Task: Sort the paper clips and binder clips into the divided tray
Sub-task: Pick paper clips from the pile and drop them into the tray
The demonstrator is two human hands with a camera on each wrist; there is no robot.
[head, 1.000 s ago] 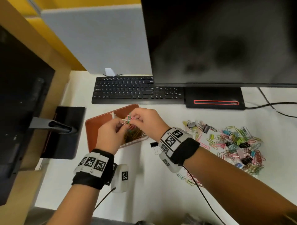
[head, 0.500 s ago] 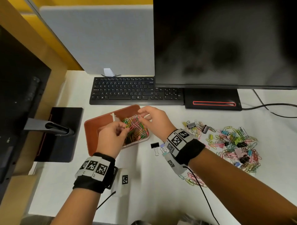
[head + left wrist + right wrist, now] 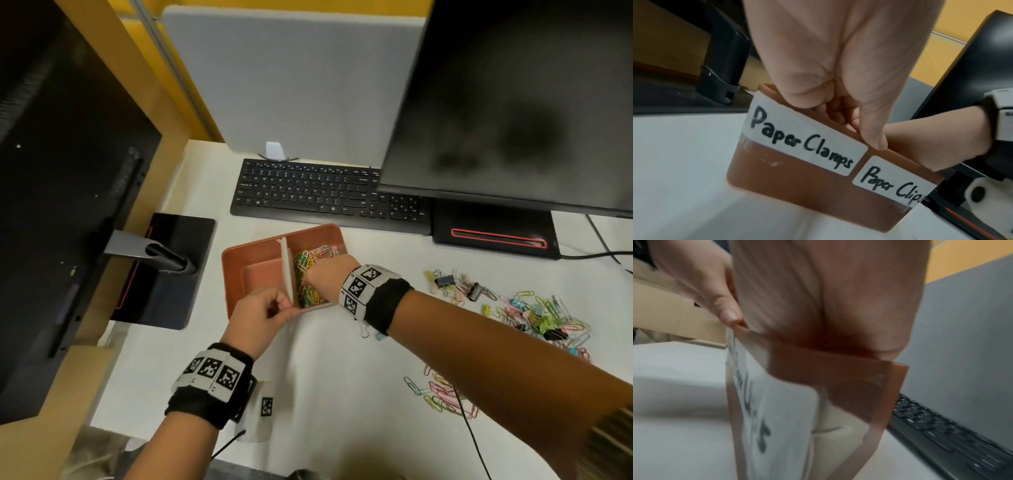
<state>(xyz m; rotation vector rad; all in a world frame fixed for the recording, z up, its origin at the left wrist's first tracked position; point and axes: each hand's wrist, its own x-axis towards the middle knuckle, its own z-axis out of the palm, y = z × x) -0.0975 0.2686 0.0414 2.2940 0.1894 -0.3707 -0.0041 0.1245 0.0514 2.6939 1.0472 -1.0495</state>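
My left hand [image 3: 263,313] has dropped to pinch the tray [image 3: 797,186] at its near rim. My right hand [image 3: 327,274], fingers hidden, now reaches into the right compartment's paper clips [image 3: 308,270], no longer lifting them. The tray's long axis parallels the desk's near edge.

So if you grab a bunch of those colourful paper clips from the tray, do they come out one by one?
Probably not: the paper clips lie tangled in the tray, so they would likely lift in a floppy, linked clump. They look thin and wiry, so probably light, and loose ones may drop.
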